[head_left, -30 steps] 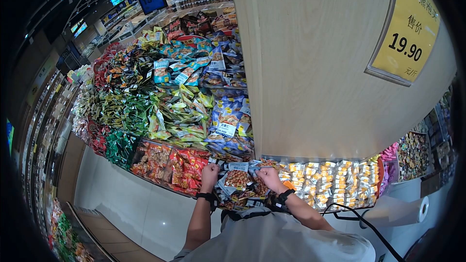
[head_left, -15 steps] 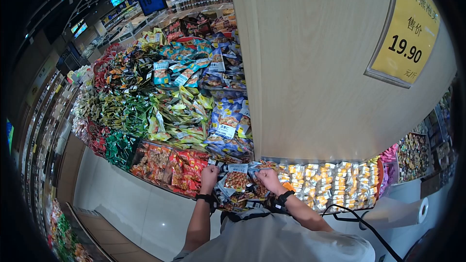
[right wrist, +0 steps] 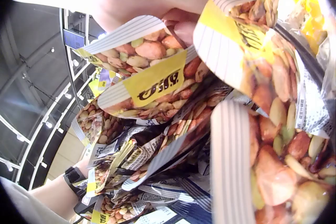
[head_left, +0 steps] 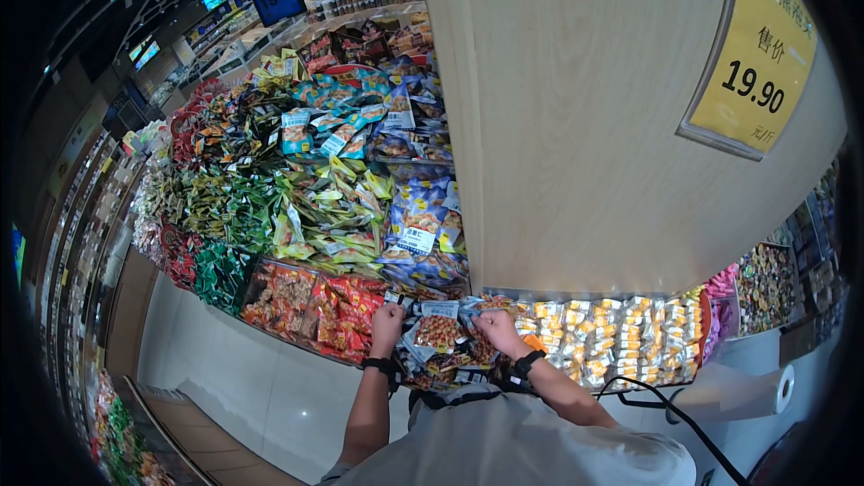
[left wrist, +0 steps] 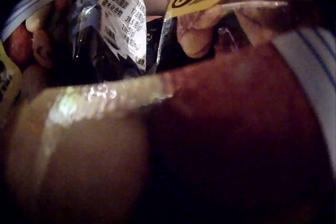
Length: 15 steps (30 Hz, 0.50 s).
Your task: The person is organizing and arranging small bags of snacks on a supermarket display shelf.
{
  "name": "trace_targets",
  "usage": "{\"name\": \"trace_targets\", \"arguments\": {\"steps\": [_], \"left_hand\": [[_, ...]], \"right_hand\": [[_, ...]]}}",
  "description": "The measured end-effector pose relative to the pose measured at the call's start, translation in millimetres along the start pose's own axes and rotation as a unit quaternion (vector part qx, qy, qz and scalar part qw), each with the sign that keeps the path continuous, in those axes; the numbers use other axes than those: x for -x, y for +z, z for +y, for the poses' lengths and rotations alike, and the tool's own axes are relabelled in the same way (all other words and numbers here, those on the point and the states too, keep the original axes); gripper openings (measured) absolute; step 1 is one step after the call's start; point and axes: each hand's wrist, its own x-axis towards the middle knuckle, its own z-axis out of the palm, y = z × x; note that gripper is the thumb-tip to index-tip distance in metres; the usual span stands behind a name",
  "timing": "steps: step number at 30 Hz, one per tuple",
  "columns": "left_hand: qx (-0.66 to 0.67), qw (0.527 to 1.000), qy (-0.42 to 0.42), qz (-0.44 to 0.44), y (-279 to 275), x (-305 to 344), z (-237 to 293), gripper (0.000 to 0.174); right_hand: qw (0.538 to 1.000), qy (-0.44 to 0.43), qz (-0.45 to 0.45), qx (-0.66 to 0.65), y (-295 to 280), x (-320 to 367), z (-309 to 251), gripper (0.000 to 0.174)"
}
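Note:
Both hands are over a heap of small clear-fronted snack packets (head_left: 441,333) at the near edge of the display. My left hand (head_left: 388,328) is curled at the left of the heap, gripping a packet edge; the left wrist view shows a printed white panel (left wrist: 125,17) and part of the hand, dark and close up. My right hand (head_left: 498,328) pinches a packet edge at the heap's right side. In the right wrist view that hand lies above packets of mixed nuts and seeds (right wrist: 152,51) with yellow bands and striped ends. The packets hide most of its fingers.
Red packets (head_left: 351,310) lie left of the hands, white-and-orange wrapped sweets (head_left: 621,337) to the right. Purple-blue packets (head_left: 423,220) and yellow-green packets (head_left: 333,207) are piled behind. A wooden panel (head_left: 594,126) bearing a yellow price sign (head_left: 756,58) stands at the right.
The head view shifts very slightly. Both hands stay in almost the same place over the nut packets.

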Motion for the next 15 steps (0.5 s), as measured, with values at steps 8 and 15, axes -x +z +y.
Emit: {"name": "trace_targets", "arguments": {"steps": [8,15], "left_hand": [[-0.007,1.0,0.015,0.009,-1,1,-1,0.032],[-0.005,1.0,-0.002,0.005,-5,6,15,0.032]], "right_hand": [[1.0,0.012,0.0,0.01,-1,0,-4,0.041],[1.0,0.01,0.004,0.011,-1,1,-4,0.041]]}}
